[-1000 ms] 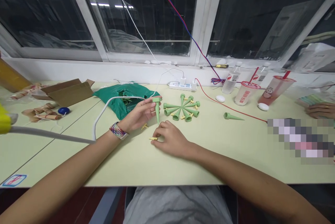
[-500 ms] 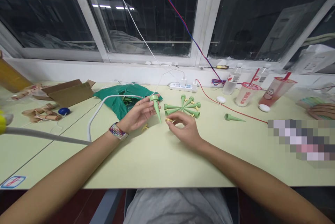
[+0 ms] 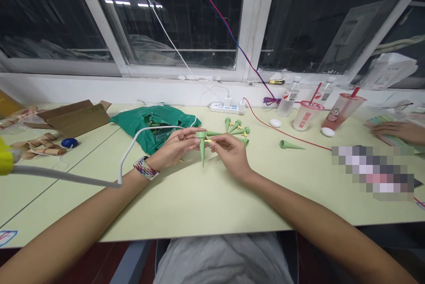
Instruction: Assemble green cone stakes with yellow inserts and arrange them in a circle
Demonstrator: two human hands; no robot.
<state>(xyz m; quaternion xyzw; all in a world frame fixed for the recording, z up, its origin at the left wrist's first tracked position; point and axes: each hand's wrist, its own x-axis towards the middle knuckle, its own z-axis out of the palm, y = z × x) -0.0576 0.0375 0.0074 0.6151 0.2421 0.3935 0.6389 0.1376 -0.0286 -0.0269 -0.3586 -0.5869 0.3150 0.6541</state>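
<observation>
My left hand [image 3: 175, 147] grips a green plastic watering spike [image 3: 202, 151] by its wide top, with the point downward. My right hand [image 3: 230, 153] pinches a small yellow plastic piece [image 3: 208, 141] against the top of that spike. Both hands meet there, above the table. Just beyond them, a fan of green spikes [image 3: 237, 129] lies on the pale green tabletop [image 3: 186, 200], partly hidden by my right hand. A single green spike [image 3: 291, 144] lies further right.
A green plastic bag [image 3: 149, 129] lies left of my hands under a white cable. Beyond stand a power strip [image 3: 226, 108], a plastic bottle [image 3: 286, 102] and two drink cups [image 3: 307, 116]. A co-worker's hand [image 3: 398, 131] rests on coloured papers at the right.
My right hand has moved left with the yellow piece and brought it to the top of the spike. My left hand has turned the spike more upright. The view has shifted slightly.
</observation>
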